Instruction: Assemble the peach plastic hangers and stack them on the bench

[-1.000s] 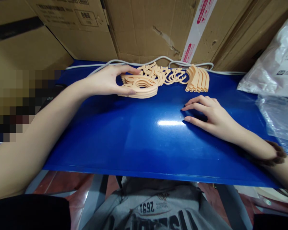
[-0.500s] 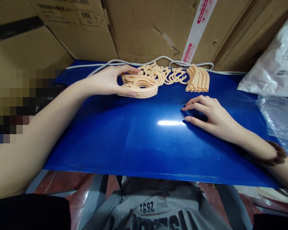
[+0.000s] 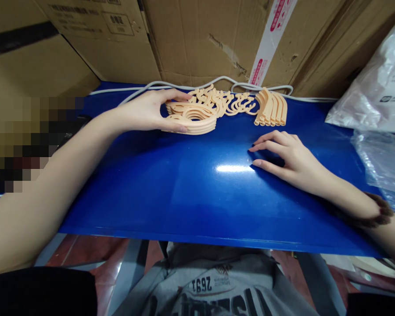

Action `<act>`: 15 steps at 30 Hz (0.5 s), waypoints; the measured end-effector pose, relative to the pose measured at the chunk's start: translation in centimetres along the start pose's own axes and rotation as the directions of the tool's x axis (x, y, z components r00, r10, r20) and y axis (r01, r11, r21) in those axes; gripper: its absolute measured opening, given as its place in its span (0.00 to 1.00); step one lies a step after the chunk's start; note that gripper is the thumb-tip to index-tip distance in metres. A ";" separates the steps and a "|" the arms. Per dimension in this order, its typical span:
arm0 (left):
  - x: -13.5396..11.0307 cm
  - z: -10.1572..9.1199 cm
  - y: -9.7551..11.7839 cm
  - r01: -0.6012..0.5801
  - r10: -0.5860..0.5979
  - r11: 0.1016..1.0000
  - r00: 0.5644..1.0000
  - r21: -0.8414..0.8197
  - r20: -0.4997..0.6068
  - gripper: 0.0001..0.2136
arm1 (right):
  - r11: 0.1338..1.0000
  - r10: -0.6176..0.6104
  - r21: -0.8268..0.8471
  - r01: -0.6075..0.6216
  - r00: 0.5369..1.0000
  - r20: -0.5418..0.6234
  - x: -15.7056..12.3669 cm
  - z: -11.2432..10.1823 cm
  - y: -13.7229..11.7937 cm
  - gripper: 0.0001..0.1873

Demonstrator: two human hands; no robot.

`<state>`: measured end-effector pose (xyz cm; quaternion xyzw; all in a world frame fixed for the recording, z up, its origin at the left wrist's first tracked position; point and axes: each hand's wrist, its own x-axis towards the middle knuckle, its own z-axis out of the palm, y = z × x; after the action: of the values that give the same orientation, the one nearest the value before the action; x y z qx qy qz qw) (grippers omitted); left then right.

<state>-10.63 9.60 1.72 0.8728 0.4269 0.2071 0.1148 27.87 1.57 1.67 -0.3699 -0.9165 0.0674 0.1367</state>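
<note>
A stack of peach plastic curved hanger parts (image 3: 197, 120) lies at the far middle of a glossy blue board (image 3: 191, 188). My left hand (image 3: 148, 110) grips the stack's left end, thumb underneath in front and fingers over the top. Behind the stack sits a tangle of peach hook pieces (image 3: 232, 103). To the right of the hooks stands a row of peach curved bars (image 3: 272, 109). My right hand (image 3: 285, 156) rests on the board in front of that row, fingers spread and slightly bent, holding nothing.
Cardboard boxes (image 3: 197, 39) wall off the back and left. A white cable (image 3: 171, 85) runs along the board's far edge. Clear plastic bags (image 3: 378, 114) pile up at the right. A dark hair tie (image 3: 378, 210) circles my right wrist. The board's near edge overhangs my lap.
</note>
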 end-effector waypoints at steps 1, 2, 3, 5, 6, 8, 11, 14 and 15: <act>0.0 0.0 0.0 -0.008 0.008 1.000 1.000 0.003 -0.007 0.42 | 1.000 -0.003 -0.002 0.003 1.000 -0.001 0.0 0.0 0.0 0.16; 0.0 0.0 0.0 -0.014 0.015 1.000 1.000 0.007 -0.011 0.41 | 1.000 -0.006 -0.005 0.006 1.000 -0.001 0.0 0.0 0.1 0.16; -0.1 0.0 0.0 -0.023 0.023 1.000 1.000 0.011 -0.015 0.40 | 1.000 -0.010 -0.007 0.010 1.000 -0.001 0.0 0.0 0.1 0.17; 0.0 -0.1 0.0 -0.040 0.040 0.999 0.999 0.014 -0.011 0.39 | 1.000 -0.017 -0.007 0.017 1.000 -0.003 0.0 0.1 0.1 0.17; 0.0 -0.1 0.0 -0.037 0.037 0.999 0.999 0.011 0.000 0.40 | 1.000 -0.019 -0.006 0.019 1.000 -0.004 -0.1 0.1 0.2 0.17; 0.1 -0.2 0.1 0.007 -0.007 1.000 1.000 0.004 0.029 0.41 | 1.000 -0.021 -0.008 0.021 1.000 -0.006 -0.1 0.1 0.1 0.17; 0.0 -0.3 0.2 0.056 -0.056 0.998 0.997 0.001 0.060 0.42 | 1.000 -0.024 -0.014 0.024 1.000 -0.010 0.0 0.1 0.1 0.17; -0.1 -0.2 0.3 0.017 -0.017 1.000 1.000 0.003 0.025 0.41 | 1.000 -0.023 -0.015 0.023 1.000 -0.011 0.0 0.1 0.1 0.16; -0.1 -0.1 0.3 0.010 -0.010 1.000 1.000 0.004 0.015 0.41 | 1.000 -0.024 -0.014 0.023 1.000 -0.010 0.0 0.1 0.1 0.16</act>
<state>-10.53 9.32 1.93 0.8724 0.4306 0.1993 0.1171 27.93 1.67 1.53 -0.3604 -0.9205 0.0574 0.1396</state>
